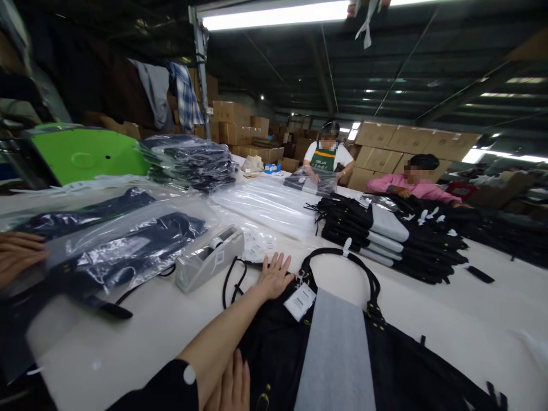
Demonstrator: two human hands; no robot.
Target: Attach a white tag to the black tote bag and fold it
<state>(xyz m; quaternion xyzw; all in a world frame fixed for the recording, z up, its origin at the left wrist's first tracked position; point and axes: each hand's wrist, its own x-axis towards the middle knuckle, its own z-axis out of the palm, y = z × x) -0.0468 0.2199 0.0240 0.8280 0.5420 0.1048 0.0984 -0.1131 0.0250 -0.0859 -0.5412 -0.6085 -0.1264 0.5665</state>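
A black bag (278,354) lies on the white table (162,325) in front of me, with a grey sheet (338,348) across it and a white tag (300,300) near its looped handle (342,254). My left hand (274,275) reaches forward and lies flat, fingers spread, on the table beside the tag and a black strap (231,279). It holds nothing. My right hand (233,388) rests at the bottom edge on the bag's near end, fingers stretched out and only partly in view.
A grey tape dispenser (209,257) stands left of my left hand. Bagged dark items (124,245) lie at left, where another person's hand (17,257) rests. Stacked black bags (385,234), clear plastic sleeves (269,205), a green chair back (85,151), two workers (327,154) beyond.
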